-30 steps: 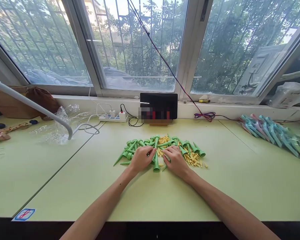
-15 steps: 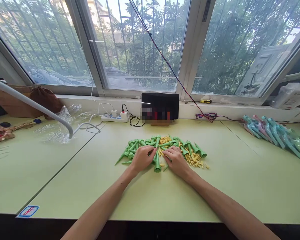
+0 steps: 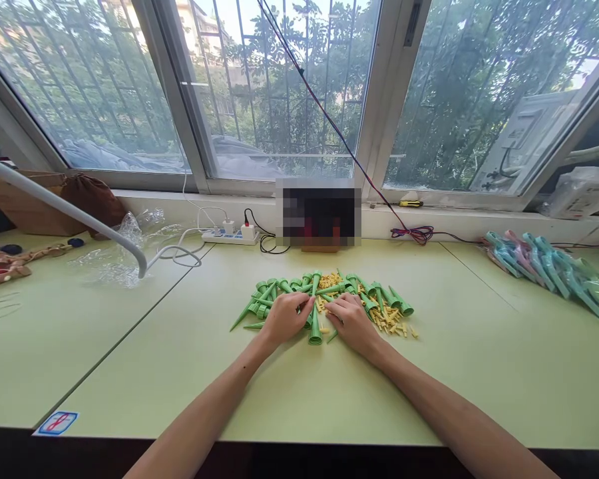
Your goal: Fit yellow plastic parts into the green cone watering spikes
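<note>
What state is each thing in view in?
Green cones: lying in a loose heap
Yellow pieces: loose, strewn among the cones
Left hand: fingers bent, tips at the cones; grip unclear
Right hand: palm down, fingers bent; grip unclear
Power strip: plugs inserted
Red-and-blue wire: bundled near the wall
Screen: blurred out; on or off unclear

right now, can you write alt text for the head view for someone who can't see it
A person's left hand and right hand are at a spread of green cones and small yellow pieces on a pale green table. Behind these, a blurred dark screen and a white power strip sit below windows with bars outside.
</note>
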`<state>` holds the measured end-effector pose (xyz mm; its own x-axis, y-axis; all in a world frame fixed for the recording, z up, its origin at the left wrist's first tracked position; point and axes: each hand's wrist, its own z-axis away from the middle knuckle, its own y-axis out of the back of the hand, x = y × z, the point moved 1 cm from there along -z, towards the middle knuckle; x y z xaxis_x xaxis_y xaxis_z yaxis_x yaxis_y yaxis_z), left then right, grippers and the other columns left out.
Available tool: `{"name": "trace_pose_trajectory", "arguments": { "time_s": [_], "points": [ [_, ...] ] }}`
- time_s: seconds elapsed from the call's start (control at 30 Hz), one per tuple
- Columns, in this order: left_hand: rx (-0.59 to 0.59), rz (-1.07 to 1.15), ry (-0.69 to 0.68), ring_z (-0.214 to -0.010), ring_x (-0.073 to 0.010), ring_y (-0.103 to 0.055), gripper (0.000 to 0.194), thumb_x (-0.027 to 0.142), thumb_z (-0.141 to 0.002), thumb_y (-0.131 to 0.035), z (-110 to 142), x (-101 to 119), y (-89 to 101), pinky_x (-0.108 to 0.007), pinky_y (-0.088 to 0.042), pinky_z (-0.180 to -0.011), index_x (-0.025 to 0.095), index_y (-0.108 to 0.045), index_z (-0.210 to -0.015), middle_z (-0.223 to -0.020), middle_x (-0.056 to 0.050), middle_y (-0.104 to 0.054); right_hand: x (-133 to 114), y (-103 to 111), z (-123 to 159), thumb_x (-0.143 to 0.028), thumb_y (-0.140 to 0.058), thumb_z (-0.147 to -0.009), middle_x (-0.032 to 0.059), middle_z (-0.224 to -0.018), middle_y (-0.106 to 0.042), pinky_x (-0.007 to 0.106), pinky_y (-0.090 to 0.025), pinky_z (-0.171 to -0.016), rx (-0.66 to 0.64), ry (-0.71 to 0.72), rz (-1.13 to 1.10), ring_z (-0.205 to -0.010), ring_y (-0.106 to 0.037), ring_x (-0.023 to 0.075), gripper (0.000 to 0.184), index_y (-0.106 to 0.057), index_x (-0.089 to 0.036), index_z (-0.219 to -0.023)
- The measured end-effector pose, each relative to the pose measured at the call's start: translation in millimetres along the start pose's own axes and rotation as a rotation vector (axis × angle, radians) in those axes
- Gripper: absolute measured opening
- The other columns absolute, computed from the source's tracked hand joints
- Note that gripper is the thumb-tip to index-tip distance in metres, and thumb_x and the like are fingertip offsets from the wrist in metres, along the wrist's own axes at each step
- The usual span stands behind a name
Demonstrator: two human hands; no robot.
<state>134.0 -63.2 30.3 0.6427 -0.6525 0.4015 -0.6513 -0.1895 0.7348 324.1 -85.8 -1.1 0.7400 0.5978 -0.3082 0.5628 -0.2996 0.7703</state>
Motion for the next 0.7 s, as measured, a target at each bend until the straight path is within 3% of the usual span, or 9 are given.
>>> {"name": "trace_pose_trajectory", "arguments": {
  "time_s": [0.7],
  "points": [
    [-0.022,0.012,0.001,-0.052,-0.0111,-0.041,0.040,0.028,-0.095,-0.048,1.1,-0.6,-2.3,-0.026,-0.028,-0.055,0.018,-0.041,-0.057,-0.054,0.003,-0.045,1.3,-2.3,1.2,-0.010,-0.065,-0.086,0.0049,-0.088,-0.074,0.039,-0.035,-0.085,-0.004,-0.031,-0.053,-0.090,-0.056,0.0250,0.017,-0.071,-0.021,-0.099]
  ]
}}
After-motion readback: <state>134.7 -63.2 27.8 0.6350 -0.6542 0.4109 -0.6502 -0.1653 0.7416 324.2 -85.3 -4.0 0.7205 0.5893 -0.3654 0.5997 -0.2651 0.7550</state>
